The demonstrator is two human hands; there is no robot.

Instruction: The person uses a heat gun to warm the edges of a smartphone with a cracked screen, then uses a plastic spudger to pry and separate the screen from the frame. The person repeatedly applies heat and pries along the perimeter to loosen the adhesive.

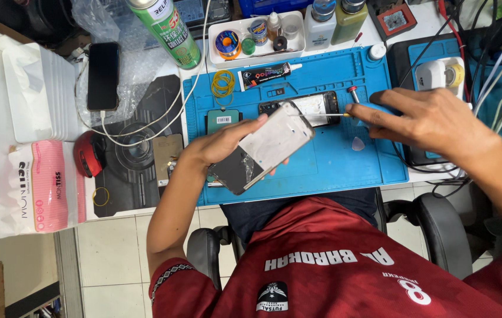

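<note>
My left hand (218,144) grips a phone frame (265,147); my right hand (430,121) pinches a thin tool (321,115) over the blue mat (345,159).

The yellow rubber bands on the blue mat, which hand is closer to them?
Left. The left hand, holding a phone frame, sits just below-right of the yellow rubber bands; the right hand is far across the mat.

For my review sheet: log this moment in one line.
left hand: holds phone frame | right hand: holds thin tool | surface: blue repair mat
</note>
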